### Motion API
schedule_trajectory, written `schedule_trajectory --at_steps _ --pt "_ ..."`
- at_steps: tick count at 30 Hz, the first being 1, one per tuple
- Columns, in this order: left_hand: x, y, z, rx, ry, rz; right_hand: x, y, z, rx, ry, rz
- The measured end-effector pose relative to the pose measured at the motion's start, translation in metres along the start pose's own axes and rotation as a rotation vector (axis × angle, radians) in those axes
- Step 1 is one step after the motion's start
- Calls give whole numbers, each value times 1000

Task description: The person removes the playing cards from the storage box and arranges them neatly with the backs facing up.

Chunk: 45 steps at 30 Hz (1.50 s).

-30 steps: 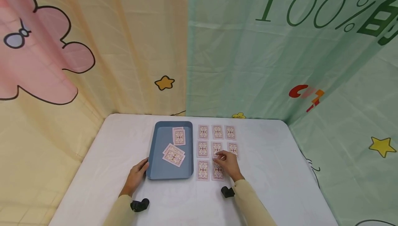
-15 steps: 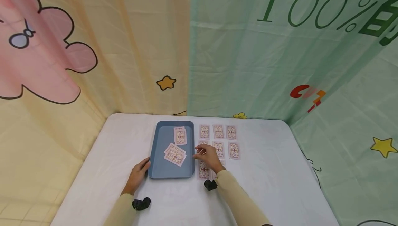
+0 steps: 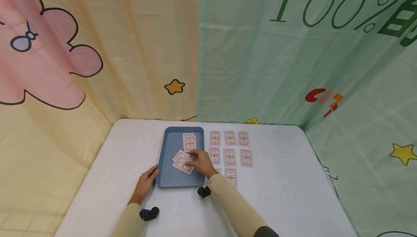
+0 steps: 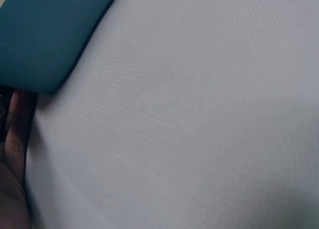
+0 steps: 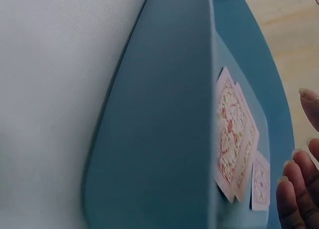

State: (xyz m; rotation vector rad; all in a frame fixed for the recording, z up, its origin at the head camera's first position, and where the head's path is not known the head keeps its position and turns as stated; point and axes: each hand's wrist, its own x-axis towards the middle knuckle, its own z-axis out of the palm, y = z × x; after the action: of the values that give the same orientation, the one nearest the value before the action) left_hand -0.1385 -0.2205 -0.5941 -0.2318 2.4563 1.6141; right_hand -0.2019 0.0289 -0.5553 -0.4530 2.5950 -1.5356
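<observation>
Hovering over the blue tray (image 3: 165, 176) at lower centre, the right hand (image 3: 200, 161) has thumb and fingers apart above two overlapping playing cards (image 3: 181, 163). The left hand (image 3: 144, 184) touches the tray's left edge; whether it grips, I can't tell. Another pair (image 3: 190, 144) lies higher inside; rows of face-down cards (image 3: 229, 157) lie to the right.

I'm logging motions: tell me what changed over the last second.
The right hand moved left, from the cards on the table to above those in the tray. The left hand stayed at its left edge; tray and visible cards lie as before.
</observation>
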Motion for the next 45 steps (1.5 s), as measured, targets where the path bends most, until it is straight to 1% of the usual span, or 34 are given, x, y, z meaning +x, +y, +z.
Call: schedule_trajectory --at_steps 3,6,11,17,20,27,32,36,38,41,45 --pt "0 1 0 5 3 -3 7 -2 8 -9 -15 18" --pt "0 2 0 5 13 2 14 -1 14 -48 -34 31" --pt "-2 5 1 -4 19 18 25 -3 20 -107 -93 69" --pt "-2 4 2 -15 22 16 38 -4 22 -165 -178 34" --pt "-1 1 2 -24 19 15 42 -5 23 -178 -222 35" --pt "-1 -1 2 -28 11 1 47 1 26 -294 -294 43" --pt "-1 0 1 -29 13 8 48 4 28 -335 -300 32" --pt "-2 2 1 -29 11 14 47 6 29 -327 -288 66" --pt "-2 2 1 -24 12 15 48 7 29 -315 -279 84" --pt "-2 3 1 -25 12 15 48 10 30 -294 -263 87" --pt "-2 3 0 -31 9 17 47 10 29 -223 -234 101"
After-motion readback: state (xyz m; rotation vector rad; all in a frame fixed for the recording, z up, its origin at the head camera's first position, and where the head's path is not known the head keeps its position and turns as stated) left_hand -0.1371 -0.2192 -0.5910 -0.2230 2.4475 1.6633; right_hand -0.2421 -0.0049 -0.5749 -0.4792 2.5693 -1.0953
